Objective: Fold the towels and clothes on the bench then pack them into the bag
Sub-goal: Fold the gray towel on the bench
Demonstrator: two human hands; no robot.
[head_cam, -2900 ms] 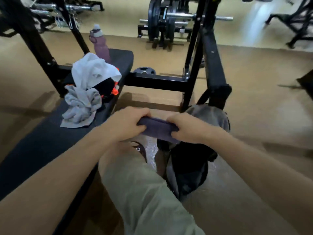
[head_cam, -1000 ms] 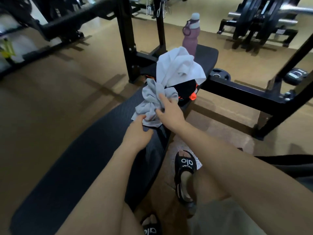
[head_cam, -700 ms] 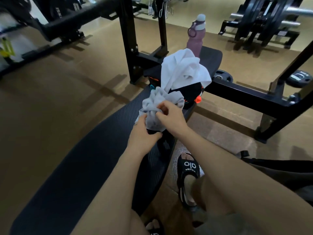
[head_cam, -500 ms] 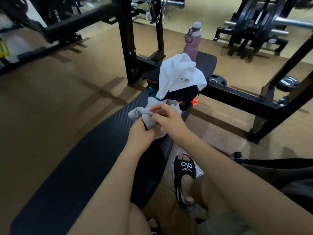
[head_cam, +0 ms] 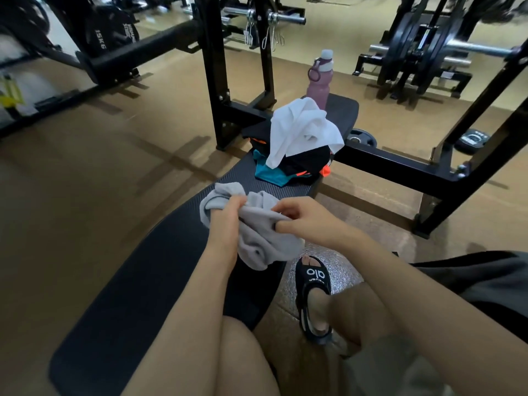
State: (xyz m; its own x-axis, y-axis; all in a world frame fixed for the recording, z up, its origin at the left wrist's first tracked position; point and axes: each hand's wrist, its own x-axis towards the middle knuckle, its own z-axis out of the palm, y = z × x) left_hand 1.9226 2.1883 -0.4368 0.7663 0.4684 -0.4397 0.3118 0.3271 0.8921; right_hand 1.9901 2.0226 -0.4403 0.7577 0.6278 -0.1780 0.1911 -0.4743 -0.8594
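Both hands grip one grey towel (head_cam: 258,232) above the near half of the desk (head_cam: 137,281). The left hand (head_cam: 225,218) has its fingers curled round a bunched part at the towel's ten o'clock end; the right hand (head_cam: 305,220) pinches a fold at its three o'clock side between thumb and fingertips. Between them the cloth is crumpled, sagging down toward five o'clock and hanging past the desk's right edge. Its long axis runs roughly from ten o'clock to five o'clock. The left forearm comes in from six o'clock with the wrist straight; the right forearm comes in from four o'clock with the knuckles facing up.

Farther along the desk at twelve o'clock, well apart from the hands, a white towel (head_cam: 303,130) is draped over a pile of dark clothes (head_cam: 297,167) with teal and orange parts. A pink bottle (head_cam: 320,78) stands upright behind the pile. A dark bag (head_cam: 485,284) shows at the right edge, at three o'clock.
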